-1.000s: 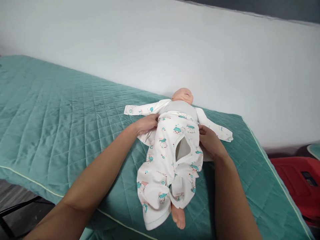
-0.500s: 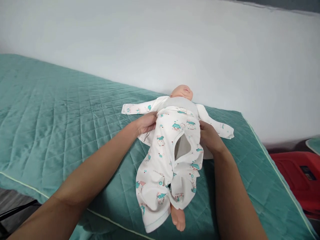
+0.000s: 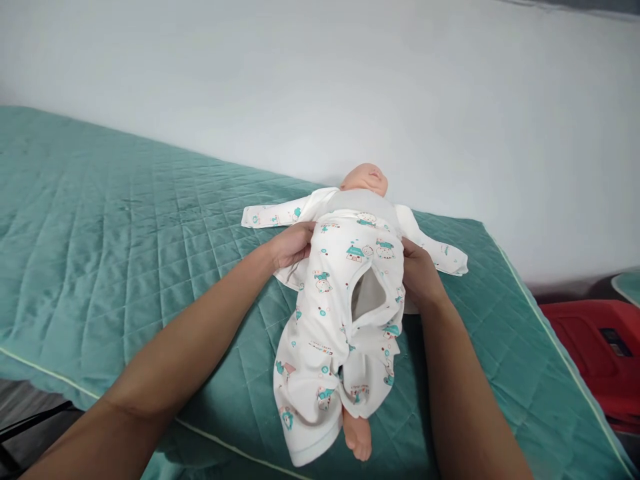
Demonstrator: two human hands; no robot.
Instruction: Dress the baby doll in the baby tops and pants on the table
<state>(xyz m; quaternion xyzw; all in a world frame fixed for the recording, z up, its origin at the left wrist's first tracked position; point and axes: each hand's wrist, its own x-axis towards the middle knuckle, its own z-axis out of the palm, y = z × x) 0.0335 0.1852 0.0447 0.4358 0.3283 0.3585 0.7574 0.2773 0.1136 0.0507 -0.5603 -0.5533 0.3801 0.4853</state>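
A baby doll (image 3: 364, 177) lies on its back, its head toward the wall. It wears open-crotch baby pants (image 3: 330, 287), white with a green cartoon print, pulled up over its belly. Under them a matching baby shirt (image 3: 280, 213) is spread out, both sleeves stretched sideways. My left hand (image 3: 294, 245) grips the pants at the left side of the waist, fingers closed. At the right side of the waist my right hand (image 3: 419, 272) is closed on the pants too; its fingertips are partly hidden. One bare foot sticks out below a pant leg; the other leg's cuff covers its foot.
A green quilted cover (image 3: 150, 233) spreads under the doll, with a pale piped edge toward me. Behind it rises a white wall (image 3: 300, 87). A red plastic object (image 3: 590, 347) stands low beyond the right edge.
The view has shifted slightly. Both hands keep their hold at the waist of the pants, and the right hand sits a little closer in. The doll stays in place.
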